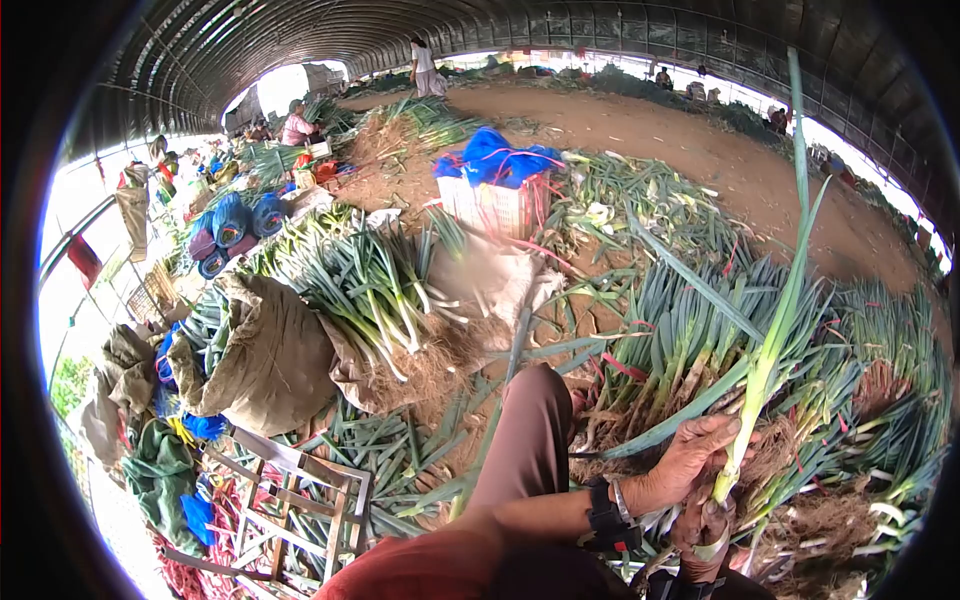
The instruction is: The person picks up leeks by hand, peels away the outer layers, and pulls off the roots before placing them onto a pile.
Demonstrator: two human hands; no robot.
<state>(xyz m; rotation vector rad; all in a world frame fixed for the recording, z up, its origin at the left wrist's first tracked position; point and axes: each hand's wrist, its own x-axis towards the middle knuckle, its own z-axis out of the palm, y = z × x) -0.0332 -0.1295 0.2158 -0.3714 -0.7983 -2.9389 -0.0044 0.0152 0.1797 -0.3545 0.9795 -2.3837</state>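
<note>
A long leek (768, 375) stands upright and slightly tilted in front of me, its green leaves reaching far up and one leaf bent out to the left. My left hand (692, 462), with a black band and a bracelet at the wrist, closes its fingers around the pale stalk. Lower down, my right hand (700, 530) is closed at the white base of the same leek, thumb against it. A pale strip of peel (712, 548) shows at the right hand's fingers. Bundled leeks (670, 340) with roots stand just behind both hands.
A pile of leeks (385, 290) lies on sacking ahead, beside a brown sack (265, 350). A crate (490, 205) topped with blue netting stands farther off. Near my left is a metal-framed stool (300, 510). Leaf trimmings (400, 450) cover the ground. Other people sit or walk in the distance.
</note>
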